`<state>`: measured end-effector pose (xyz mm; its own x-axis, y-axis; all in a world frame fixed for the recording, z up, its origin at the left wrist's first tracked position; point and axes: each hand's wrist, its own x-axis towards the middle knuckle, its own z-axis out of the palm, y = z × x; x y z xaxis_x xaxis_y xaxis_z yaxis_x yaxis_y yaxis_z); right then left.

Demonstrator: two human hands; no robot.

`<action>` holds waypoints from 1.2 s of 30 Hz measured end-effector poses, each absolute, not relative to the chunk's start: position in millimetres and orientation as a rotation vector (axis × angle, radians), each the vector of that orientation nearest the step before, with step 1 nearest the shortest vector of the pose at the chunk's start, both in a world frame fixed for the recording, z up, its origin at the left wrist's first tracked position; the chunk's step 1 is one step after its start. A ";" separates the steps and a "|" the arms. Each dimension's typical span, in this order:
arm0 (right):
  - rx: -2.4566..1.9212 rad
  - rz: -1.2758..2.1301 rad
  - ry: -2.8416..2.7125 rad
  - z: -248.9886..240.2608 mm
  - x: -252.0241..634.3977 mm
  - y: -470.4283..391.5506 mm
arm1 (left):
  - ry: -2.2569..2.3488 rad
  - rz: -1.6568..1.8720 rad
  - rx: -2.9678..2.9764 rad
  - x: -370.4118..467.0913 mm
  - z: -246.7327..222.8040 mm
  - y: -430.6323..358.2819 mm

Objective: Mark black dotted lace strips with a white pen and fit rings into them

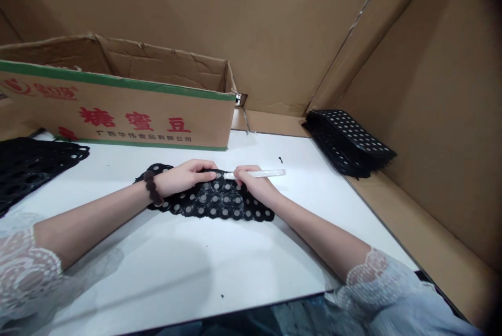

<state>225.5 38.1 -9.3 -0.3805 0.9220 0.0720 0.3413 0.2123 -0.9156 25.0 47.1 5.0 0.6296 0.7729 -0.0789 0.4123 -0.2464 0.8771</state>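
The right hand [251, 182] grips a white pen [266, 173] over the black dotted piece [219, 201], mid-table [176, 268]; the left hand [188, 178] presses its far edge, fingertips partly hidden. The box [157, 116] is cut off.

On the box [157, 102] I read 糖蜜豆 in red, with 广西华伟食品有限公司 in small dark characters beneath; the red logo [39, 89] blurs for me

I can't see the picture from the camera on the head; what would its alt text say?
Two bare hands work over a black dotted piece on a white table: the left hand presses it, the right hand holds a white pen-like tool to it. Behind stands an open cardboard box; dark pieces lie at both sides.
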 end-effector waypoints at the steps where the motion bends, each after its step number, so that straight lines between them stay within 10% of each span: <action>1: -1.178 1.148 -1.843 -9.4 225.0 37.8 | 0.950 0.452 1.864 25.1 5.3 46.7; 29: -1.311 1.057 -1.870 -12.5 221.8 31.3 | 1.143 0.483 1.971 34.9 4.6 40.4; 36: -1.314 0.358 -2.284 -16.7 206.6 27.6 | 1.297 0.538 2.307 41.9 -3.2 28.0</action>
